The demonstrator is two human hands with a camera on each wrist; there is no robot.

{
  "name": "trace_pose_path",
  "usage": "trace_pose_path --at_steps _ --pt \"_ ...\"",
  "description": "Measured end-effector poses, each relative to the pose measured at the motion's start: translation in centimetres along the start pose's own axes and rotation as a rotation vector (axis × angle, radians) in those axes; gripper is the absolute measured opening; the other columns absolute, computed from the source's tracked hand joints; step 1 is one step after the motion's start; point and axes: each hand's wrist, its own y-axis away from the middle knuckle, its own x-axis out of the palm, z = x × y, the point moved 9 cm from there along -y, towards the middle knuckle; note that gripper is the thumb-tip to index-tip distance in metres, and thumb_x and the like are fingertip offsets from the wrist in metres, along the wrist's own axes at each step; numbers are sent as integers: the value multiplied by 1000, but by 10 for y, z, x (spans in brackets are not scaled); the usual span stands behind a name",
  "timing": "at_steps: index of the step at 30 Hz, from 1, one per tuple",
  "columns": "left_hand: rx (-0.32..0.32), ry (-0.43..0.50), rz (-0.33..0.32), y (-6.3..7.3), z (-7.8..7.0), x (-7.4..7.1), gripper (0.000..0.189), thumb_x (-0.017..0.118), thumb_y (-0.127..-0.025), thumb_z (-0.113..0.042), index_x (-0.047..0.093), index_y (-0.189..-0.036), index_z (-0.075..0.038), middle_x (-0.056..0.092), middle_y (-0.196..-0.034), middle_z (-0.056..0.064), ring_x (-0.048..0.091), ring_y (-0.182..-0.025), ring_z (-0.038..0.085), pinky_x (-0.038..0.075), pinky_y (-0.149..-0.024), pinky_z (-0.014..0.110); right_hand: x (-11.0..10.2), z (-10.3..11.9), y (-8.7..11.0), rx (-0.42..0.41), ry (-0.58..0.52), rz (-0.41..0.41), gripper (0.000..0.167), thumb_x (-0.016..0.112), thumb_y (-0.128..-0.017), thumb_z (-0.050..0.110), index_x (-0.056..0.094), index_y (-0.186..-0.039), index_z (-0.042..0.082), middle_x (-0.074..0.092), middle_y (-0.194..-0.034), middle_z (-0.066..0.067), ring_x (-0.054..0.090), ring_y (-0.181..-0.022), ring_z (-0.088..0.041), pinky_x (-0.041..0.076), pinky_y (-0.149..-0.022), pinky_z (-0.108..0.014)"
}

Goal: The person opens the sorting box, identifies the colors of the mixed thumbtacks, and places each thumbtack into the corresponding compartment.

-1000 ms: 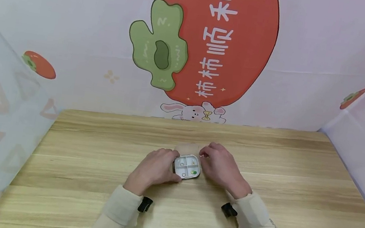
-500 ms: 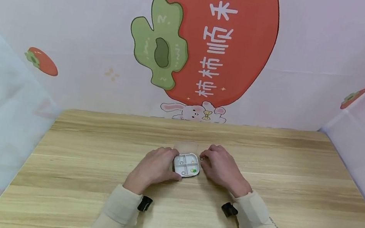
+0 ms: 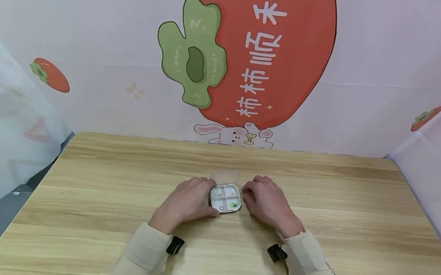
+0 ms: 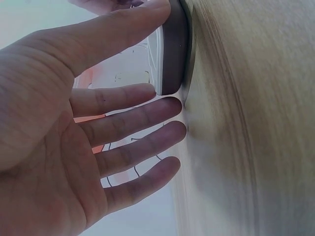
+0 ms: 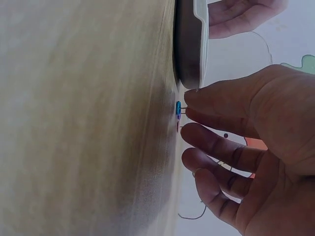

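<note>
A small box [image 3: 225, 198], dark outside with four white compartments, lies on the table with its clear lid [image 3: 225, 176] folded back. Tiny pieces sit in it, among them a green-and-yellow one [image 3: 234, 204] and round ones too small to identify. My left hand [image 3: 188, 201] grips the box's left side between thumb and fingers. Right beside the box, at tabletop level, my right hand [image 3: 268, 204] pinches a tiny blue-and-purple piece with thin metal strands [image 5: 178, 109] between thumb and index finger. Its other fingers are loosely curled.
The wooden table [image 3: 116, 217] runs back to a printed cloth wall [image 3: 104, 93]. More printed cloth hangs at both sides. A black clip-like mount [image 3: 175, 246] sits at the left cuff, another [image 3: 277, 253] at the right cuff.
The right hand has lowered slightly, staying beside the box; a small piece showed at its fingertips earlier too. The left hand keeps its grip. The left side cloth has shifted, uncovering grey floor.
</note>
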Motion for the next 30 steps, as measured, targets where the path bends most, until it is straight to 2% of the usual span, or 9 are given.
trace_pose_path --at_steps 8,15,30 --pt "11 -6 -9 -1 -1 0 66 91 -76 -38 65 -125 -2 68 -110 7 59 -89 20 51 -84 40 1 1 -1 12 3 20 1 75 -89 10 75 -89 10 63 -84 2 56 -80 -17 50 -73 -37" --pt "19 -7 -16 0 -2 -1 64 91 -76 -37 65 -124 -2 68 -109 8 59 -88 20 51 -83 40 2 0 -2 33 3 40 9 76 -89 9 72 -82 13 60 -80 4 54 -77 -16 48 -71 -36" --pt "17 -10 -17 1 -3 -1 67 90 -77 -38 64 -127 -2 68 -116 10 61 -95 23 51 -89 43 5 -1 -1 37 21 46 9 76 -88 10 71 -82 14 59 -79 4 53 -76 -16 48 -70 -36"
